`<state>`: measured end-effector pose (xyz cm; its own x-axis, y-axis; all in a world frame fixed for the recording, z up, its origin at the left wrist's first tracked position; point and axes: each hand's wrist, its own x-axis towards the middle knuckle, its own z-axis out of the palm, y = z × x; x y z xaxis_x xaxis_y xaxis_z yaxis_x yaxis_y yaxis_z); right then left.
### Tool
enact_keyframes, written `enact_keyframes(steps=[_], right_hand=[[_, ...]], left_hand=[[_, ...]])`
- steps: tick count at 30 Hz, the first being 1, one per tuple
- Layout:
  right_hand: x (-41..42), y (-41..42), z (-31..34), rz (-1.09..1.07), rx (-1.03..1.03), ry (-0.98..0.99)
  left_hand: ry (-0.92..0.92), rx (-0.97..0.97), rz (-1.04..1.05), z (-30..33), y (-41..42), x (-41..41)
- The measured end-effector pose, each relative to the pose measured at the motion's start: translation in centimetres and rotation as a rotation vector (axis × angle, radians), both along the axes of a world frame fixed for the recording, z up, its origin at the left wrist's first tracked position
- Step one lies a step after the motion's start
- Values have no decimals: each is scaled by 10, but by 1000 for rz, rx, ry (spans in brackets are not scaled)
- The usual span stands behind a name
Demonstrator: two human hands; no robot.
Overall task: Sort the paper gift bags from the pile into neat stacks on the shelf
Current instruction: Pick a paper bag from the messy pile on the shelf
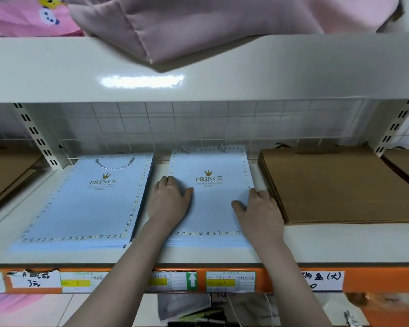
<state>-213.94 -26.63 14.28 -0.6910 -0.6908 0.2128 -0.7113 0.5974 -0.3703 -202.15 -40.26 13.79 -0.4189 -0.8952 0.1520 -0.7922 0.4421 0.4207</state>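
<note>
Two stacks of light-blue "PRINCE" paper gift bags lie flat on the white shelf [316, 244]. The left stack [85, 204] has a rope handle showing at its top. The middle stack [210, 208] sits between my hands. My left hand [169, 199] lies on its left edge, fingers curled over the side and thumb flat on the top bag. My right hand [257, 206] holds the right edge the same way, thumb on top. A stack of brown kraft bags [340, 185] lies right of the blue ones, close to my right hand.
An upper shelf [198, 74] overhangs, carrying pink fabric [198, 24] and a pink cartoon bag [28, 17]. More brown bags [7, 171] lie far left and far right. Slotted uprights stand at both sides. The orange shelf front [387, 277] carries paper labels.
</note>
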Motion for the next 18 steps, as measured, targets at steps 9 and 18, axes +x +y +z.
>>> enact_keyframes(steps=[9, 18], right_hand=[[10, 7, -5, 17, -111, 103], [84, -16, 0, 213, -101, 138]], left_hand=[[-23, -361, 72, 7, 22, 26], [-87, -363, 286, 19, 26, 128]])
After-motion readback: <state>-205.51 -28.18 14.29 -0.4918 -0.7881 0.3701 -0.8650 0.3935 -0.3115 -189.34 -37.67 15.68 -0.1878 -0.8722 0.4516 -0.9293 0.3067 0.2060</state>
